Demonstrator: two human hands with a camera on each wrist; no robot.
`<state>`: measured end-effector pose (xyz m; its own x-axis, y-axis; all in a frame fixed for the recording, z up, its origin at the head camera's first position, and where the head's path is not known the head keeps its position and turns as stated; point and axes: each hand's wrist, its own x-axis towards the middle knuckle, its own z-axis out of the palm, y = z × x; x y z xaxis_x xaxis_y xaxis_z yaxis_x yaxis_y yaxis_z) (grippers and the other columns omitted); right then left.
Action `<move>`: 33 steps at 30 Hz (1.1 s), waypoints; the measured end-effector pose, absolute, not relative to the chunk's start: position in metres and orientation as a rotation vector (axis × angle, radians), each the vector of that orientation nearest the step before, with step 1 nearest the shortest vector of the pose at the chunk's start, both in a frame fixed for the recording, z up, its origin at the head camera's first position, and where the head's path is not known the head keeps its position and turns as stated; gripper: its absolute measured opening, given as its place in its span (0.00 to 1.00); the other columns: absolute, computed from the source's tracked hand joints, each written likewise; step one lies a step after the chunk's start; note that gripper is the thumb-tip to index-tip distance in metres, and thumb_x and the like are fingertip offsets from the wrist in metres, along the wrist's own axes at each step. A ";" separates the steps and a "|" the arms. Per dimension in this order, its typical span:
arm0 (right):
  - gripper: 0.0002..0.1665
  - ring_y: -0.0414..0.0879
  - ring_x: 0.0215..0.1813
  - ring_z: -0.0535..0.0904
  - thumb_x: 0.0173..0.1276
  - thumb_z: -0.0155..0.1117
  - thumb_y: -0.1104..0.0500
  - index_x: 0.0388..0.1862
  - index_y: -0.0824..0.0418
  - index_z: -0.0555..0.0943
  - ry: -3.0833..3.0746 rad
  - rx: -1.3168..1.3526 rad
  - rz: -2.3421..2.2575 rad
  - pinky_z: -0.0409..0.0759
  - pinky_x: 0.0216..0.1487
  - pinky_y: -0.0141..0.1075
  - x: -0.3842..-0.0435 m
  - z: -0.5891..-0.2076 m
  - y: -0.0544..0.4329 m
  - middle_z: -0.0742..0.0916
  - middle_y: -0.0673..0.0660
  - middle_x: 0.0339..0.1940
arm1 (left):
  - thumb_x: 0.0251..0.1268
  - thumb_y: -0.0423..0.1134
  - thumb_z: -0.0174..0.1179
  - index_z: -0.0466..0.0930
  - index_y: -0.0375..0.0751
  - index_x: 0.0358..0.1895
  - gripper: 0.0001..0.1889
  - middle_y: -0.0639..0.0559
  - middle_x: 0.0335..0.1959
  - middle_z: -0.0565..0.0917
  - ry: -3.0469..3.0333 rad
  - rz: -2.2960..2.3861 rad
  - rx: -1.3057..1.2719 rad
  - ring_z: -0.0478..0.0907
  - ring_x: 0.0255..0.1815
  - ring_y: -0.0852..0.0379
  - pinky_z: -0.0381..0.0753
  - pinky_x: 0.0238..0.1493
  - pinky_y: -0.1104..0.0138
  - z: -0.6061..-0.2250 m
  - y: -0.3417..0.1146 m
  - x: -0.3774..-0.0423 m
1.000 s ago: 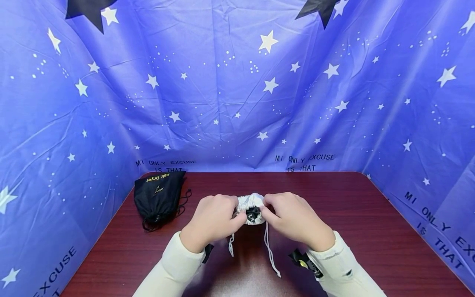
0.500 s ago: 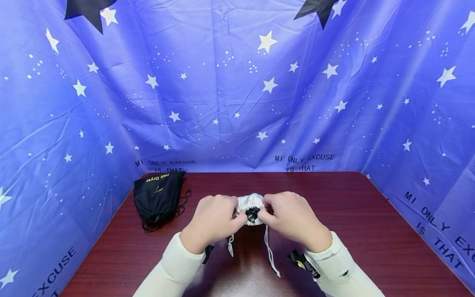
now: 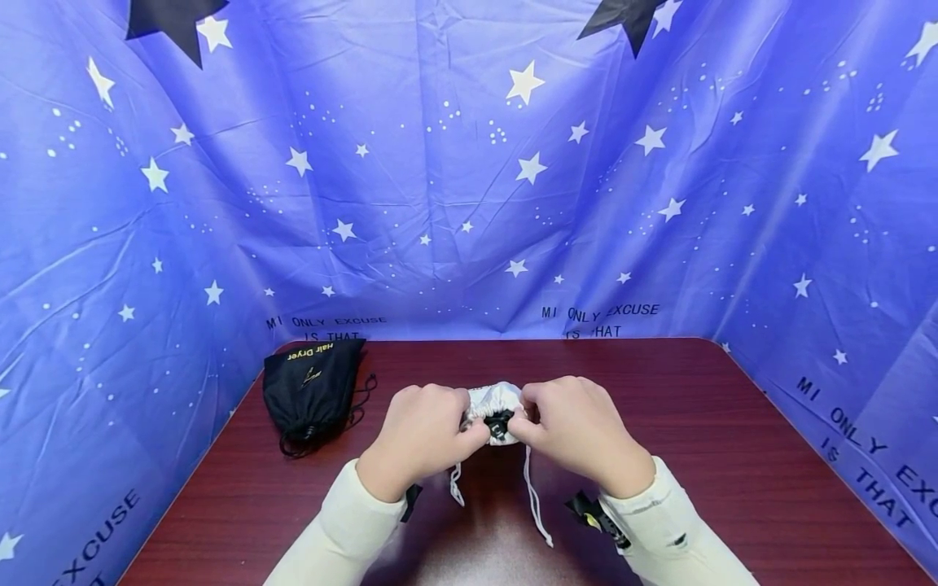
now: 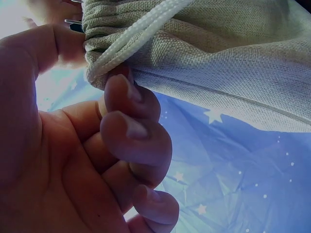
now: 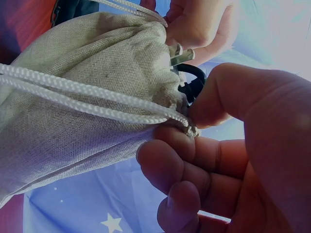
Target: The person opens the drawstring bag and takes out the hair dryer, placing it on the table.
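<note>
A small off-white drawstring bag [image 3: 495, 397] is held up over the table's middle, its gathered mouth facing me. My left hand [image 3: 425, 427] pinches the left side of the mouth between thumb and fingers. On the opposite side, my right hand [image 3: 579, 430] grips the rim the same way, thumb at the opening. Inside the mouth show a black cord [image 5: 195, 75] and the metal prongs [image 5: 182, 57] of a plug; the rest of the contents is hidden. White drawstrings [image 3: 536, 500] dangle from both sides of the bag. In the left wrist view, the remaining fingers [image 4: 136, 141] curl below the rim.
A black drawstring pouch [image 3: 311, 387] lettered "Hair Dryer" lies at the back left of the dark red wooden table [image 3: 659, 382]. Blue star-printed curtains [image 3: 440, 163] enclose the back and both sides.
The right hand has shifted slightly left, its thumb farther in over the bag's mouth. The left hand keeps its pinch, and the black pouch stays put.
</note>
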<state>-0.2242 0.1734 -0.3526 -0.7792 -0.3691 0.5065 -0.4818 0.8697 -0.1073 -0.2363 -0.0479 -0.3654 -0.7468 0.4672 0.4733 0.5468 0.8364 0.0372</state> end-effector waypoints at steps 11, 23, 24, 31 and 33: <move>0.19 0.37 0.18 0.61 0.49 0.68 0.50 0.12 0.42 0.66 -2.545 0.600 0.303 0.59 0.18 0.34 -0.225 -0.353 0.175 0.65 0.38 0.10 | 0.51 0.54 0.61 0.63 0.55 0.13 0.19 0.64 0.08 0.61 -2.536 -0.223 -0.754 0.59 0.11 0.60 0.57 0.14 0.64 -0.366 -0.047 -0.237; 0.18 0.37 0.18 0.63 0.52 0.68 0.49 0.13 0.42 0.68 -2.613 0.583 0.325 0.62 0.18 0.36 -0.226 -0.355 0.176 0.67 0.38 0.11 | 0.51 0.53 0.61 0.63 0.56 0.12 0.19 0.64 0.08 0.61 -2.532 -0.221 -0.765 0.59 0.10 0.60 0.57 0.15 0.64 -0.369 -0.047 -0.239; 0.16 0.37 0.18 0.64 0.53 0.67 0.49 0.14 0.41 0.69 -2.630 0.587 0.336 0.63 0.19 0.36 -0.226 -0.355 0.176 0.68 0.38 0.11 | 0.51 0.53 0.61 0.62 0.56 0.12 0.19 0.64 0.08 0.61 -2.531 -0.220 -0.765 0.59 0.11 0.60 0.57 0.15 0.63 -0.370 -0.047 -0.240; 0.07 0.32 0.23 0.71 0.59 0.67 0.53 0.36 0.46 0.79 -2.709 0.663 0.569 0.71 0.26 0.32 -0.228 -0.356 0.177 0.78 0.36 0.21 | 0.53 0.52 0.60 0.63 0.56 0.12 0.19 0.64 0.08 0.61 -2.540 -0.240 -0.760 0.60 0.11 0.60 0.59 0.15 0.63 -0.371 -0.047 -0.240; 0.09 0.31 0.24 0.73 0.62 0.66 0.55 0.42 0.48 0.80 -2.715 0.679 0.628 0.72 0.28 0.31 -0.229 -0.356 0.176 0.80 0.35 0.23 | 0.54 0.52 0.60 0.63 0.55 0.13 0.19 0.64 0.08 0.62 -2.538 -0.245 -0.761 0.60 0.11 0.60 0.59 0.15 0.63 -0.371 -0.047 -0.240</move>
<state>-0.2286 0.1757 -0.3563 -0.8527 -0.3808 0.3577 -0.4991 0.7960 -0.3425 -0.2400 -0.0470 -0.3709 -0.7324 0.4718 0.4910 0.5571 0.8297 0.0337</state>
